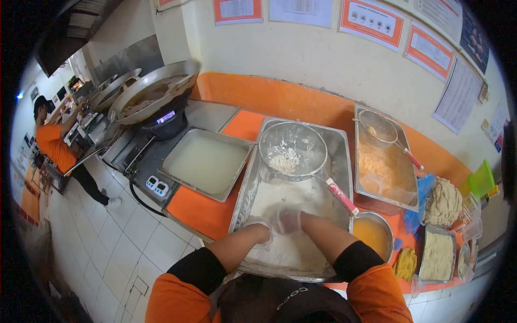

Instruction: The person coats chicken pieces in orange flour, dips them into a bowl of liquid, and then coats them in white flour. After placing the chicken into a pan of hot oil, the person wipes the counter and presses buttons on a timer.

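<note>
Both of my hands are down in white flour (301,250) inside a large metal tray (343,156). My left hand (262,230), in a clear glove dusted with flour, is pushed in at the left side. My right hand (288,219), also gloved, is close beside it, smeared by motion. Flour and blur hide the fingers of both, so I cannot make out anything held. Across the far end of the tray rests a round wire sieve (293,149) with white crumbs in it. Its red handle (342,196) points toward my right forearm.
Left of the flour stands a tray of cloudy liquid (207,161), then a large wok (153,94) and two timers (157,185). On the right are a tray of orange powder (379,167) with a small sieve (377,128), and a bowl of orange liquid (371,234). A co-worker (56,145) stands far left.
</note>
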Motion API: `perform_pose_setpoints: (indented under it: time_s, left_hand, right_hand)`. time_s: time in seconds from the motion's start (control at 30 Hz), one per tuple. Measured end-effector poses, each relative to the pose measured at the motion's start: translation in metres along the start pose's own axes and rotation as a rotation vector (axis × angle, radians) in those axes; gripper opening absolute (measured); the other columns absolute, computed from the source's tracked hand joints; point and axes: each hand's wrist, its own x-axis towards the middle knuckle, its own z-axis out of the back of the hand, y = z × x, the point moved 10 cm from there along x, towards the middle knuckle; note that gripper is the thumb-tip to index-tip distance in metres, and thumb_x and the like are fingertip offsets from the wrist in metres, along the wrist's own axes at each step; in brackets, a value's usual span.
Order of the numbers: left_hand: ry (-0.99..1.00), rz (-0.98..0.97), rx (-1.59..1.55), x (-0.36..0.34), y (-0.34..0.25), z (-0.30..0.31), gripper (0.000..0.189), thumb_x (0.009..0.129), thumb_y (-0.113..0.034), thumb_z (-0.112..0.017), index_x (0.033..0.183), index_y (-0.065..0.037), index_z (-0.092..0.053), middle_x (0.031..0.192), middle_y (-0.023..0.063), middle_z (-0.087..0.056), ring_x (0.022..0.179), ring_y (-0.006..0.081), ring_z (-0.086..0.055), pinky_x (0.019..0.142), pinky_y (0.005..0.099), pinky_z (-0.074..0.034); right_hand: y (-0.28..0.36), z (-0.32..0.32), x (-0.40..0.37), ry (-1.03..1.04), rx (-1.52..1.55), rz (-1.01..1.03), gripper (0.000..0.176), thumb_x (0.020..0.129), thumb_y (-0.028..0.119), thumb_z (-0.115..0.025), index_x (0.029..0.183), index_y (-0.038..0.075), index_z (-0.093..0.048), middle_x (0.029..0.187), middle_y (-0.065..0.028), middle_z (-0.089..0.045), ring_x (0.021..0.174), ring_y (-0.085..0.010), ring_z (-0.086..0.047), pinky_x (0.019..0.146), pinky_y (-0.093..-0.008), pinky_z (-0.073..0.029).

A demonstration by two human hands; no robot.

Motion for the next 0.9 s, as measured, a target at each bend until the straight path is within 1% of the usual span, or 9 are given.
perform_pose_setpoints:
  time_s: [0.1, 0.23, 0.3, 0.37, 0.4, 0.43, 0.47, 0.63, 0.9]
  left_hand:
    - [-0.069, 0.108, -0.096, -0.021, 0.006, 0.02, 0.026, 0.068, -0.014, -0.049, 0.09, -0.006, -0.06, 0.099, 0.0156, -0.054, 0.09, 0.0311, -0.053, 0.076, 0.0386, -0.041]
    - [-0.192, 0.246, -0.231, -0.03, 0.02, 0.035, 0.025, 0.068, -0.015, -0.051, 0.089, -0.005, -0.06, 0.096, 0.0161, -0.056, 0.089, 0.0303, -0.054, 0.075, 0.0387, -0.041]
    - [-0.151, 0.236, -0.234, -0.03, 0.02, 0.032, 0.027, 0.068, -0.015, -0.05, 0.092, -0.005, -0.059, 0.1, 0.0165, -0.054, 0.092, 0.0306, -0.052, 0.077, 0.0385, -0.041]
    - [-0.109, 0.225, -0.237, -0.032, 0.018, 0.028, 0.029, 0.069, -0.015, -0.049, 0.095, -0.005, -0.058, 0.103, 0.0169, -0.052, 0.095, 0.031, -0.051, 0.079, 0.0383, -0.04]
    - [-0.078, 0.193, -0.222, -0.034, 0.013, 0.027, 0.029, 0.068, -0.015, -0.049, 0.094, -0.005, -0.058, 0.103, 0.017, -0.052, 0.095, 0.0308, -0.051, 0.079, 0.0383, -0.04]
    - [-0.047, 0.161, -0.206, -0.035, 0.008, 0.025, 0.028, 0.068, -0.014, -0.05, 0.092, -0.005, -0.059, 0.103, 0.0171, -0.052, 0.095, 0.0307, -0.051, 0.079, 0.0382, -0.04]
    - [-0.048, 0.162, -0.211, -0.035, 0.007, 0.023, 0.028, 0.068, -0.014, -0.05, 0.092, -0.005, -0.059, 0.103, 0.0171, -0.052, 0.095, 0.0307, -0.051, 0.079, 0.0382, -0.04]
    - [0.313, -0.168, 0.101, -0.023, -0.032, -0.038, 0.024, 0.064, -0.01, -0.051, 0.086, -0.005, -0.061, 0.095, 0.0169, -0.056, 0.086, 0.0314, -0.053, 0.075, 0.0396, -0.041]
    - [0.476, -0.432, -0.337, -0.031, -0.064, -0.06, 0.025, 0.065, -0.011, -0.049, 0.087, -0.002, -0.06, 0.096, 0.018, -0.055, 0.087, 0.0315, -0.053, 0.075, 0.0394, -0.041]
  right_hand:
    - [0.003, -0.007, 0.0, 0.029, -0.23, -0.161, 0.03, 0.062, 0.026, -0.058, 0.087, 0.011, -0.059, 0.087, -0.0101, -0.058, 0.078, -0.0244, -0.055, 0.067, -0.0348, -0.043]
    - [-0.007, 0.001, -0.013, 0.211, -0.098, -0.183, 0.036, 0.06, 0.025, -0.061, 0.09, 0.003, -0.057, 0.086, -0.0153, -0.058, 0.074, -0.0298, -0.055, 0.066, -0.0372, -0.044]
    - [-0.048, 0.003, -0.025, -0.017, 0.234, -0.344, 0.043, 0.056, 0.029, -0.066, 0.089, 0.003, -0.056, 0.089, -0.0151, -0.057, 0.077, -0.0303, -0.055, 0.068, -0.0366, -0.043]
    - [-0.047, 0.013, -0.026, -0.157, 0.273, -0.208, 0.044, 0.057, 0.029, -0.066, 0.09, 0.003, -0.056, 0.09, -0.0154, -0.057, 0.078, -0.0305, -0.054, 0.069, -0.0362, -0.043]
    - [-0.037, 0.032, -0.029, -0.307, 0.313, -0.072, 0.045, 0.057, 0.029, -0.066, 0.092, 0.002, -0.055, 0.091, -0.0157, -0.056, 0.079, -0.0307, -0.054, 0.071, -0.0357, -0.042]
    - [-0.053, 0.024, -0.034, -0.253, 0.23, -0.314, 0.043, 0.062, 0.028, -0.063, 0.096, 0.003, -0.053, 0.09, -0.0146, -0.056, 0.08, -0.0276, -0.053, 0.073, -0.0339, -0.042]
    - [-0.041, 0.02, -0.035, -0.249, 0.227, -0.312, 0.043, 0.062, 0.028, -0.063, 0.096, 0.003, -0.053, 0.09, -0.0146, -0.056, 0.08, -0.0276, -0.053, 0.073, -0.0339, -0.042]
    - [0.003, -0.015, -0.028, -0.078, 0.36, 0.045, 0.04, 0.065, 0.027, -0.06, 0.097, 0.004, -0.053, 0.091, -0.0141, -0.056, 0.081, -0.0267, -0.053, 0.073, -0.0335, -0.041]
    - [0.071, -0.101, -0.02, 0.025, 0.25, 0.196, 0.036, 0.071, 0.026, -0.053, 0.099, 0.004, -0.052, 0.091, -0.0133, -0.056, 0.081, -0.0252, -0.053, 0.075, -0.0328, -0.041]
